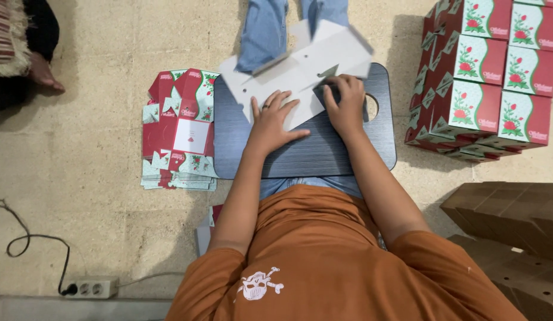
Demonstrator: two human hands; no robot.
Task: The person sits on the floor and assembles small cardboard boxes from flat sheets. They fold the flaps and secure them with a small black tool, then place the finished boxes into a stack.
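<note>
Carton blank: a flat grey-white die-cut sheet of cardboard (300,71) lies printed side down at the upper centre of the frame, half on the dark board and half overhanging its far edge.
Work surface: a dark ribbed lap board (324,151) with a round hole near its right end, resting across the person's knees at centre frame.
Left hand: the left hand (273,119) lies flat with fingers spread, palm pressing the near edge of the blank onto the board; a ring shows on 1 finger.
Right hand: the right hand (346,102) is curled, fingers bent over a flap at the blank's right side, pressing it down; whether it pinches the flap I cannot tell.
Handling: the blank looks light, thin and stiff along its panels but ready to bend at its scored lines; its surface is probably smooth and apt to slide on the board. Best held by the panel edges near a crease; flaps and slotted tabs could tear or kink.
Flat stock: a stack of unfolded red, green and white blanks (180,131) with a rose print lies on the floor at left of centre, just beside the board.
Finished boxes: about 9 closed rose-print boxes (484,65) are stacked at upper right; contents hidden.
Brown cartons: plain brown cardboard pieces (514,220) sit at lower right; contents not visible.
Floor items: a white power strip (89,288) with a black cable at lower left.
</note>
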